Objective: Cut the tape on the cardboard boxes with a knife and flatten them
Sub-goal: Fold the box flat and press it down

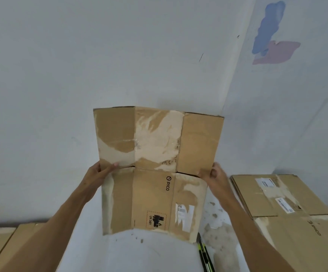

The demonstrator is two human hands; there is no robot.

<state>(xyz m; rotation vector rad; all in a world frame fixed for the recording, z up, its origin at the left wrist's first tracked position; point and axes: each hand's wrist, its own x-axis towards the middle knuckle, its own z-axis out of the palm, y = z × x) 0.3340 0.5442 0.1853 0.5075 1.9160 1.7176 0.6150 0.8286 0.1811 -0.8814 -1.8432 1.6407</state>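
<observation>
With the box [155,169] already collapsed, left hand [98,173] and right hand [214,174] each grip a side edge, likely to add it to the stack [276,195]; knife [204,252] lies idle.

The white, stained worktop [143,252] carries a stack of flattened boxes [280,195] at the right, more cardboard [0,244] at the near left, and a black-and-yellow knife [205,254] near its middle.
</observation>
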